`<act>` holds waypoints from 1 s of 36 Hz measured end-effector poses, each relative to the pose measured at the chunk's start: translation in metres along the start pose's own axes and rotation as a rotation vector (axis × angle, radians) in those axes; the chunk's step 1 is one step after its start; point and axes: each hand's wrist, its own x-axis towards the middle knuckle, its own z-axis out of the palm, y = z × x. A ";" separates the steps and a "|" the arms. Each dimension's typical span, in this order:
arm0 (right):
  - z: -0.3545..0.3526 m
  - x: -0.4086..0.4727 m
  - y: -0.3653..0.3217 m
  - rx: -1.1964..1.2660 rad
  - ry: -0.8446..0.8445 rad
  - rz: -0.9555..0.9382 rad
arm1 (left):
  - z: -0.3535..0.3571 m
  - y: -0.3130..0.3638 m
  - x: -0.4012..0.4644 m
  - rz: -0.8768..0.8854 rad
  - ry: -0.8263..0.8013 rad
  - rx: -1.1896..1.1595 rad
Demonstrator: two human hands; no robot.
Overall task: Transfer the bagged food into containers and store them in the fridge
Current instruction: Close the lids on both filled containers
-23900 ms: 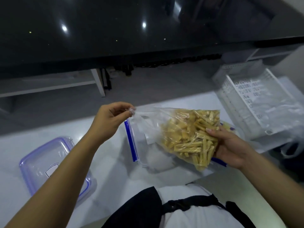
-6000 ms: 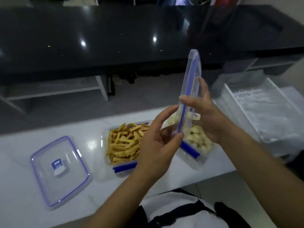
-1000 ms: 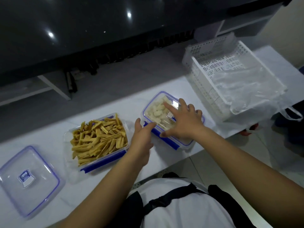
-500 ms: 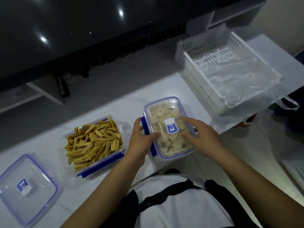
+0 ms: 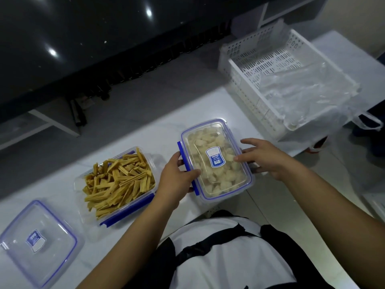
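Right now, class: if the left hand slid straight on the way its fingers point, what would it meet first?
The left hand points rightward and already touches the lidded container at its blue side clasp, so that comes first.

Lidded container (image 5: 216,161) beside open container (image 5: 118,182)

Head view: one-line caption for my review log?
Both hands, left hand and right hand, press the lid onto the white-chunk container.
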 end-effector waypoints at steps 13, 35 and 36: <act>0.017 -0.011 -0.004 -0.358 0.236 -0.184 | 0.005 -0.007 0.001 0.137 -0.015 0.225; 0.030 0.046 -0.050 -0.600 0.414 -0.584 | 0.007 0.050 0.061 0.189 0.001 0.135; 0.030 0.052 -0.053 -0.631 0.412 -0.616 | 0.009 0.051 0.065 0.267 0.022 0.263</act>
